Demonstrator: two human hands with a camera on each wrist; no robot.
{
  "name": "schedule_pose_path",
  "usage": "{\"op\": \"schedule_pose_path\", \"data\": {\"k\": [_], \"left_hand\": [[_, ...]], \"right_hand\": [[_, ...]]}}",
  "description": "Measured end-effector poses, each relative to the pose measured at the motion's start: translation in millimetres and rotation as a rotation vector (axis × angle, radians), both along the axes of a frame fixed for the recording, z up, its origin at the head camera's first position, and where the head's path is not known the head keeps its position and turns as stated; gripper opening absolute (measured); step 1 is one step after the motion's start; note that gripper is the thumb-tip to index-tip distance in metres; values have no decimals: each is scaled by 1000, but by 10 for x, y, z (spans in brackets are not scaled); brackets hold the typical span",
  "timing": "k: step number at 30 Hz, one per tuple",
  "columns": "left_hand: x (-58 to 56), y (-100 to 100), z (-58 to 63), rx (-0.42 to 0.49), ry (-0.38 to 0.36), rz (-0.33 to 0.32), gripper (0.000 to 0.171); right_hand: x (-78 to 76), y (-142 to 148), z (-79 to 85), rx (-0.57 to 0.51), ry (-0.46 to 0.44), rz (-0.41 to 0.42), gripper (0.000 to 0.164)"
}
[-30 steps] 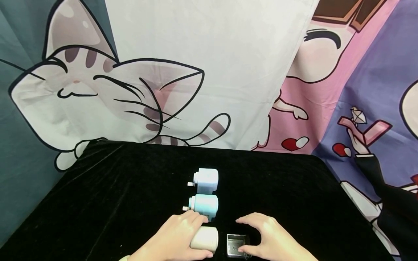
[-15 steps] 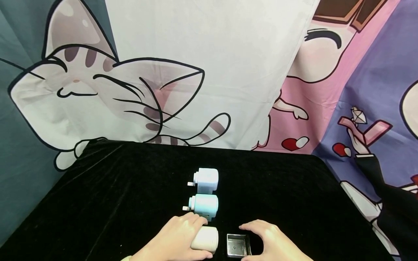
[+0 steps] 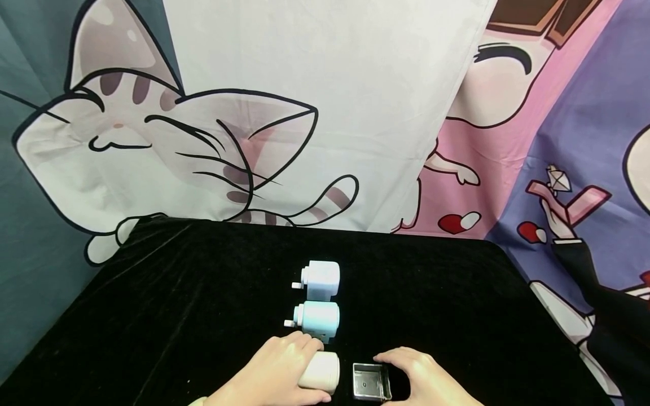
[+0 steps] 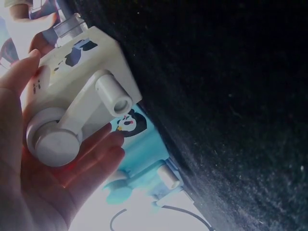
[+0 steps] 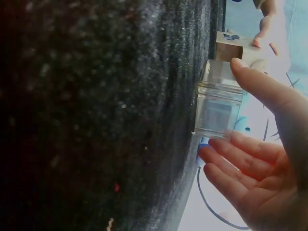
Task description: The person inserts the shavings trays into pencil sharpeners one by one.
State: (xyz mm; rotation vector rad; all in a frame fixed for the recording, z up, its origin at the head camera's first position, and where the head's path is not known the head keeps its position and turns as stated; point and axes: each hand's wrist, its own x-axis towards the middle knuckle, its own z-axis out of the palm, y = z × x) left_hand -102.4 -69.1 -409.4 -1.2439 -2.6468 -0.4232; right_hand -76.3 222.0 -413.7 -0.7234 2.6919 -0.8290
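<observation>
A cream crank-handle pencil sharpener [image 3: 321,372] lies at the near edge of the view. My left hand [image 3: 274,369] grips it, thumb on the near side and fingers over the far side. In the left wrist view its crank handle [image 4: 86,103] and a penguin picture on its body show. To its right stands a clear, open-topped plastic box [image 3: 369,382], like a shavings drawer. My right hand [image 3: 424,375] is spread loosely beside that box, thumb and fingers apart. In the right wrist view the fingertips [image 5: 211,149] are close to the box's end.
Beyond the cream sharpener, a light blue sharpener [image 3: 319,318] and a pale lavender one [image 3: 322,279] stand in a row, cranks pointing left. Black velvety cloth [image 3: 203,293] covers the table. A printed cartoon curtain [image 3: 325,141] hangs behind it.
My right hand has drawn back to the right, its thumb moving off the clear box. The left hand and the cream sharpener stay almost in place.
</observation>
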Motion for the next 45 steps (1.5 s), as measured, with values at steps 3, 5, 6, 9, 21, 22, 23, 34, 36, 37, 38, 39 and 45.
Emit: {"op": "schedule_pose_path", "data": {"k": [3, 5, 6, 9, 21, 22, 23, 34, 36, 37, 38, 39, 45], "left_hand": [[3, 5, -10, 11, 22, 2, 52], [6, 8, -11, 21, 7, 2, 51], [6, 10, -13, 27, 3, 2, 51], [8, 13, -15, 40, -12, 1, 49], [4, 11, -10, 37, -23, 4, 49], [4, 11, -13, 37, -19, 5, 48], [4, 11, -15, 40, -21, 4, 48], [2, 4, -28, 57, -1, -12, 46], [1, 3, -31, 62, 10, -16, 45], [2, 2, -32, 64, 16, -18, 45], [2, 1, -34, 65, 22, -19, 45], [2, 1, -35, 67, 27, -20, 45], [11, 4, -40, 69, 19, -15, 46]], "right_hand": [[6, 4, -19, 1, 33, 9, 56], [9, 4, -27, 4, 58, 13, 54], [11, 3, -32, 4, 69, 15, 53], [15, 1, -35, 11, 86, 18, 53], [32, -14, -54, 30, 70, 15, 48], [33, -17, -58, 29, 76, 16, 48], [34, -15, -60, 28, 81, 17, 48], [44, -28, -69, 25, 104, 11, 45], [44, -33, -72, 23, 112, 8, 45], [44, -36, -75, 25, 119, 7, 44], [44, -41, -78, 27, 128, 6, 44], [44, -48, -81, 31, 136, 5, 44], [45, -68, -76, 30, 120, -1, 44]]}}
